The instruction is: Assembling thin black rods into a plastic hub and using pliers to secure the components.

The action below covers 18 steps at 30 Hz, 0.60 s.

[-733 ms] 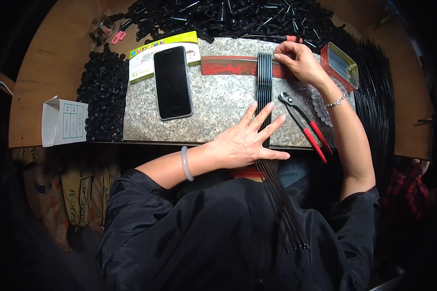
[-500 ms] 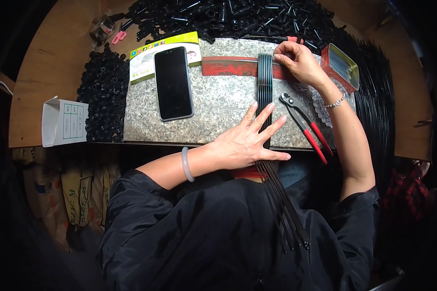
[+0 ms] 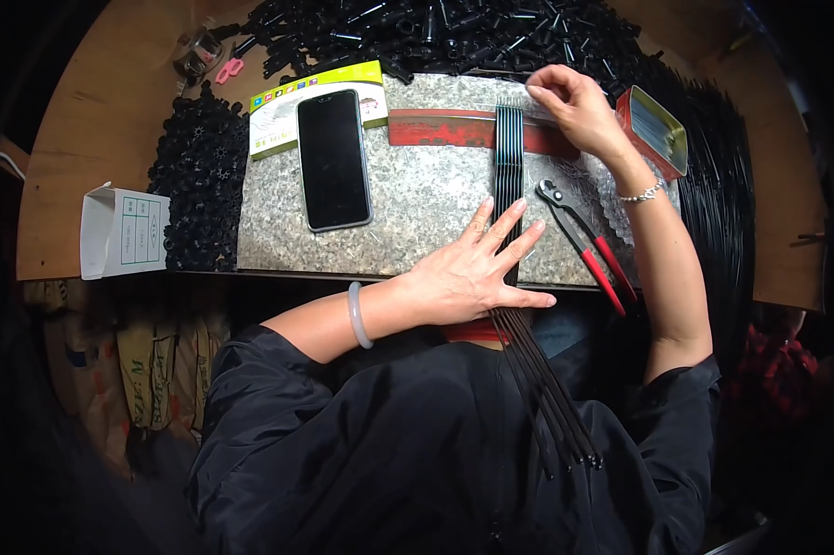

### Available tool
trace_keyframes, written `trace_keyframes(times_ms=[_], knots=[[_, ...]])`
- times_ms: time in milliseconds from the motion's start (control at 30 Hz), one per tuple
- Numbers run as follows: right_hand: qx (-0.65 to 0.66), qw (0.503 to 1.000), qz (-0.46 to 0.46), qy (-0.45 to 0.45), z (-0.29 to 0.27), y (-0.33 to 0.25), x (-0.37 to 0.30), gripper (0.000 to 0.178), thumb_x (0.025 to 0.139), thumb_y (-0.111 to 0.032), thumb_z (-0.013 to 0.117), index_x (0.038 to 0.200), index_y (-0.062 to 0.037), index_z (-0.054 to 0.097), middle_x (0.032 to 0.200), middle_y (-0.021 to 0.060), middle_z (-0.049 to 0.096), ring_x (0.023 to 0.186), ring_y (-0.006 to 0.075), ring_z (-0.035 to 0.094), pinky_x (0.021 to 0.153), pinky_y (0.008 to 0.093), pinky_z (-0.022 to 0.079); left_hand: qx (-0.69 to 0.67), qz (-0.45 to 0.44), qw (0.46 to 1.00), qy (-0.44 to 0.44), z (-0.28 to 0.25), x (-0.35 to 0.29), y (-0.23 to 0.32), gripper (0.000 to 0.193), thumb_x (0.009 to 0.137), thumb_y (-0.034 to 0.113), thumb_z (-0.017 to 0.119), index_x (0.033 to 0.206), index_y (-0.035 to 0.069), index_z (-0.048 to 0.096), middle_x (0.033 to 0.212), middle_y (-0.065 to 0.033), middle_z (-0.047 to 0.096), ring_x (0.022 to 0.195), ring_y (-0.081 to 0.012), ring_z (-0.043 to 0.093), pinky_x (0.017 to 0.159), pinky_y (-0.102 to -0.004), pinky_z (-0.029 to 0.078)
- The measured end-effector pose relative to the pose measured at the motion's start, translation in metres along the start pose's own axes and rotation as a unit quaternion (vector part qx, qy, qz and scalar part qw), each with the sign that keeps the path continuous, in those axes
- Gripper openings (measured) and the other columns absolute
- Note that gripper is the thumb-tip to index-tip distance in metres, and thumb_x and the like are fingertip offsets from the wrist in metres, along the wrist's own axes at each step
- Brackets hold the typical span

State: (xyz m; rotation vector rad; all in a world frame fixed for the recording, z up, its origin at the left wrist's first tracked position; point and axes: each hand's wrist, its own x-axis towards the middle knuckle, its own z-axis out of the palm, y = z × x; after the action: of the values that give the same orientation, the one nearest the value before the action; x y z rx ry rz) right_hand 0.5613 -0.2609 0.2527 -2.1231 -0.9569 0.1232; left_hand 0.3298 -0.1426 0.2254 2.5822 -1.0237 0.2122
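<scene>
A flat row of thin black rods crosses the red metal bar and runs back over the table edge, spreading out across my lap. Thin wire-like tips stick out at the far end of the row. My left hand lies flat on the rods with its fingers spread, at the near edge of the grey stone slab. Just right of the tips, and apart from them, my right hand is raised with thumb and forefinger pinched together. Whatever lies in that pinch is too small to make out.
Red-handled cutters lie right of the rods, near an open tin. A phone rests on a green-and-white box. Black parts are heaped behind, small ones to the left beside a white carton.
My right hand has moved a little away from the rod tips, up and to the right. The left hand stays on the rods, whose near ends have shifted slightly.
</scene>
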Motion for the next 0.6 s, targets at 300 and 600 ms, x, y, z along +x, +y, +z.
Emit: trace_keyframes(times_ms=[300, 600], knots=[[-0.013, 0.994, 0.082, -0.077, -0.014, 0.015, -0.011, 0.019, 0.084, -0.018, 0.061, 0.083, 0.0013, 0.065, 0.066, 0.0021, 0.059, 0.063, 0.0073, 0.051, 0.061, 0.0255, 0.044, 0.014, 0.000, 1.000, 0.009, 0.003, -0.001, 0.000, 0.066, 0.074, 0.021, 0.062, 0.131, 0.045, 0.040, 0.142, -0.0268, 0.025, 0.132, -0.0508, 0.018, 0.099, -0.0652, 0.026], [-0.009, 0.992, 0.086, -0.094, -0.012, 0.013, -0.011, 0.017, 0.087, -0.016, 0.059, 0.082, 0.0009, 0.062, 0.067, -0.0053, 0.054, 0.063, 0.0023, 0.044, 0.058, 0.0202, 0.039, 0.020, 0.003, 1.000, 0.011, 0.003, 0.000, 0.000, 0.064, 0.075, 0.021, 0.061, 0.131, 0.045, 0.040, 0.142, -0.0269, 0.025, 0.131, -0.0513, 0.020, 0.099, -0.0652, 0.026]])
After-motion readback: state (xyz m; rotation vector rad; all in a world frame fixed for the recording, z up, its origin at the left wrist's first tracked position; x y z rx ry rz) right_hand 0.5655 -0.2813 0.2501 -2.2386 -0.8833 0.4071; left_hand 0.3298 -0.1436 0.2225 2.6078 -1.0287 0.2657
